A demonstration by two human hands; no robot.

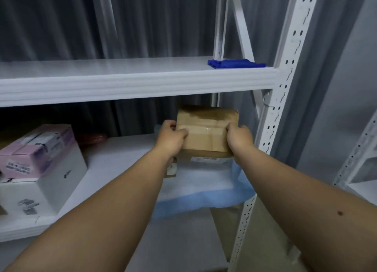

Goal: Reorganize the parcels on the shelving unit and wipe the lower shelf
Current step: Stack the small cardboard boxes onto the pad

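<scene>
There, the left hand (172, 138) and right hand (239, 136) each clenched a side of the brown taped parcel (206, 129), holding it above a blue-and-white mailer bag (200, 186) on the lower shelf (122, 159), under the blue cloth (234, 63) lying 1 shelf up.

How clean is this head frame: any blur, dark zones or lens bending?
Head view: soft overall, labels on the pink box unreadable; deep shadow under the upper shelf; wide-angle bowing tilts the right upright; brown parcel evenly lit, no glare.
</scene>
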